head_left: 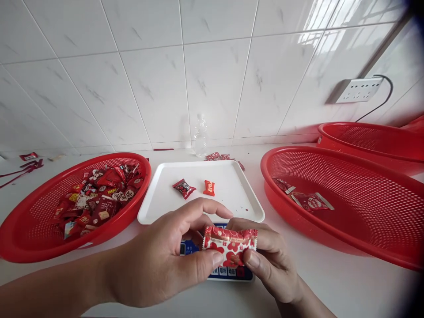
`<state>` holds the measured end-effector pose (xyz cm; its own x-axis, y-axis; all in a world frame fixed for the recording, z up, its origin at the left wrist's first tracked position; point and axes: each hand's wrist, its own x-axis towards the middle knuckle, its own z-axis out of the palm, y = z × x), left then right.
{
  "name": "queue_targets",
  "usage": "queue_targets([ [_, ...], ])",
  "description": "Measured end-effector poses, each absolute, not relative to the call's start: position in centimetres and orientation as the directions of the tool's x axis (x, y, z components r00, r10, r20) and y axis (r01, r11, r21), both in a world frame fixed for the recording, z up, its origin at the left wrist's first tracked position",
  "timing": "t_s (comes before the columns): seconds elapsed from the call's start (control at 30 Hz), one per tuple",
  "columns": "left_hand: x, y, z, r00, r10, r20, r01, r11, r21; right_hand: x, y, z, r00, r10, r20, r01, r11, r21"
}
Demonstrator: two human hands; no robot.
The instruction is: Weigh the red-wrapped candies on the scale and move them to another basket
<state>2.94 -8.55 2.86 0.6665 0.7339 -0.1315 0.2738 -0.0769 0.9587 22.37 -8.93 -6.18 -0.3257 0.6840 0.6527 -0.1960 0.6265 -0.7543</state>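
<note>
Between my two hands is a red and white wrapped candy (232, 249) with a flower pattern and crimped ends. My left hand (165, 256) pinches its left part, thumb in front. My right hand (273, 254) grips the right part, its thumb tip on the lower edge; the fingers behind the wrapper are partly hidden. Below and behind the hands, a blue scale keypad (228, 273) shows in part. On the white tray (159, 181) beyond lie a dark red wrapped candy (184, 188) and a small orange-red candy packet (209, 188).
At left, a red basket (29, 225) holds a pile of wrapped candies (102, 194). The right basket (338, 163) holds a few packets (311, 201); another basket (374, 132) stands behind it. A clear bottle (200, 134) stands by the tiled wall, near flat wrappers (218, 156).
</note>
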Motion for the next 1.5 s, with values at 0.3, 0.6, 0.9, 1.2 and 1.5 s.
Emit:
queue_targets([
  [0.3,3.1,-8.5,3.0,0.683,0.724,-0.09,0.266,-0.132,0.955,22.3,-8.9,-6.2,-0.327,0.661,0.675,-0.19,0.654,-0.732],
  [0.6,3.1,-8.0,2.6,0.695,0.711,-0.109,0.383,-0.237,0.893,22.3,-8.8,-5.9,-0.309,0.648,0.696,-0.045,0.721,-0.691],
  [0.9,2.2,-6.2,0.9,0.657,0.721,0.219,0.418,-0.591,0.69,21.4,-8.2,-6.1,-0.225,0.602,0.766,0.393,0.775,-0.495],
  [1.2,-0.5,0.1,-1.6,0.458,0.86,0.225,0.667,-0.5,0.552,21.7,-7.4,-7.7,-0.031,0.711,0.702,0.61,0.57,-0.55],
  [1.5,-10.8,8.2,-1.5,0.031,0.993,0.113,0.904,-0.077,0.421,22.0,-7.6,-7.7,-0.062,0.757,0.65,0.618,0.541,-0.571],
])
